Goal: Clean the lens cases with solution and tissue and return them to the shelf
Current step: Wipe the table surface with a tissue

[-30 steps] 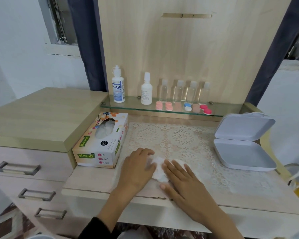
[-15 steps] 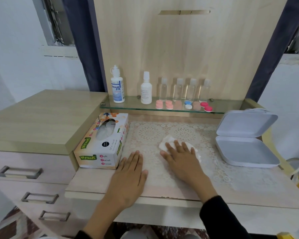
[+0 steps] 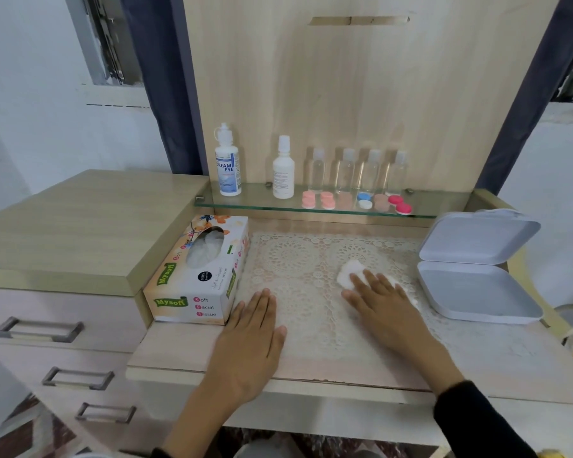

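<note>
My right hand [image 3: 382, 300] lies flat with straight fingers on a white tissue [image 3: 348, 275], pressing it onto the lace mat [image 3: 298, 259]. My left hand [image 3: 253, 338] rests flat and open on the desk next to the tissue box [image 3: 196, 276]. Several lens cases stand in a row on the glass shelf [image 3: 444, 203]: pink ones [image 3: 318, 200], a blue and white one [image 3: 364, 200], a red one [image 3: 399, 203]. The solution bottle [image 3: 227, 163] and a white bottle [image 3: 283, 170] stand at the shelf's left.
An open white plastic box [image 3: 477, 285] sits at the right of the desk. Several clear small bottles [image 3: 358, 170] line the back of the shelf. A raised cabinet top [image 3: 63, 226] with drawers [image 3: 37, 330] is at the left.
My right hand slid the tissue away from me and to the right across the mat. My left hand let go of the tissue and settled flat beside the tissue box.
</note>
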A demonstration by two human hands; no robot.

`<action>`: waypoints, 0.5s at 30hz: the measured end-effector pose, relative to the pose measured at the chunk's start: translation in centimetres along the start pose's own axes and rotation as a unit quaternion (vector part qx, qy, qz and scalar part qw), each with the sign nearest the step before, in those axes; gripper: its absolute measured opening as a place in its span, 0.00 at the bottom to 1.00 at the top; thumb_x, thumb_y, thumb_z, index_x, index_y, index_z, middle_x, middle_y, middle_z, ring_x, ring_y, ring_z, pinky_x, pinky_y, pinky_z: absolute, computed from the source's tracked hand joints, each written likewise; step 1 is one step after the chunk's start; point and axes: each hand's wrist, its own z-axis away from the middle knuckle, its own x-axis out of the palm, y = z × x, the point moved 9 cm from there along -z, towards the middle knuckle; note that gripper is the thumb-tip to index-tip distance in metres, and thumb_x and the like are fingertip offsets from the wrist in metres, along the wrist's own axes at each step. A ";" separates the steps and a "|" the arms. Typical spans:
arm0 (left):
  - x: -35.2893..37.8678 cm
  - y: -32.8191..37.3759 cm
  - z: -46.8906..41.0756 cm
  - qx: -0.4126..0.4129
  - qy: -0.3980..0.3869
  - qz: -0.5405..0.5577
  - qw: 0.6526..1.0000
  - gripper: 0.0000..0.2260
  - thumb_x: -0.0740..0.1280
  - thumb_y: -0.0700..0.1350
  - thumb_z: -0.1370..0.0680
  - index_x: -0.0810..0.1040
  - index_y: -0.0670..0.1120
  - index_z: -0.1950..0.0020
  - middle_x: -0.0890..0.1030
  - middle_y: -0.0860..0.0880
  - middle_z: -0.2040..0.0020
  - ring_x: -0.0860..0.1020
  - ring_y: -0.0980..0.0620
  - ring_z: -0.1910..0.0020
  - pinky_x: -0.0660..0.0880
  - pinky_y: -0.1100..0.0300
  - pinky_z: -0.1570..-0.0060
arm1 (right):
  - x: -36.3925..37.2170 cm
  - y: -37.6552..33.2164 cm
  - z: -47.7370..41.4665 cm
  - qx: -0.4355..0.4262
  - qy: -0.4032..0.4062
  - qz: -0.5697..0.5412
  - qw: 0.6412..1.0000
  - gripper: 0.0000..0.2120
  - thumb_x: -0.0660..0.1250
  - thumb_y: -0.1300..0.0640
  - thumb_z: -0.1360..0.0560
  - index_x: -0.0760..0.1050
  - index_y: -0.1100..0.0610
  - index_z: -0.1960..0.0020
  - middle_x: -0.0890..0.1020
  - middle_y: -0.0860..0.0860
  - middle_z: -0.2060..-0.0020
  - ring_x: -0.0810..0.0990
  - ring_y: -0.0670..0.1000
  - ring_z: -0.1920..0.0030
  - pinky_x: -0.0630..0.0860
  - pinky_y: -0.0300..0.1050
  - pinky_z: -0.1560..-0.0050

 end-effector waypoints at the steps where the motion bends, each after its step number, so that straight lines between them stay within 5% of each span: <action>1: 0.0 0.0 0.0 0.000 0.001 0.003 1.000 0.44 0.12 0.63 0.41 0.32 0.48 0.29 0.33 0.53 0.26 0.33 0.59 0.28 0.31 0.60 0.30 | -0.2 0.3 -1.3 0.014 0.006 0.005 1.000 0.31 0.40 0.35 0.22 0.47 0.47 0.22 0.47 0.49 0.22 0.43 0.52 0.23 0.41 0.53 0.25; 7: -0.1 0.1 0.0 -0.007 0.008 0.007 1.000 0.34 0.22 0.61 0.33 0.32 0.48 0.28 0.36 0.52 0.24 0.35 0.59 0.26 0.33 0.59 0.28 | 0.4 -2.4 -6.4 0.042 0.005 0.001 0.999 0.30 0.40 0.37 0.20 0.47 0.49 0.22 0.46 0.54 0.22 0.43 0.57 0.23 0.39 0.57 0.26; 15: 0.0 0.0 -0.1 -0.008 0.008 -0.004 1.000 0.35 0.23 0.60 0.32 0.33 0.48 0.27 0.37 0.52 0.23 0.35 0.59 0.26 0.34 0.59 0.27 | 1.6 -7.6 -1.7 -0.113 0.021 -0.016 0.993 0.23 0.43 0.44 0.17 0.50 0.45 0.22 0.49 0.47 0.22 0.44 0.50 0.23 0.40 0.49 0.25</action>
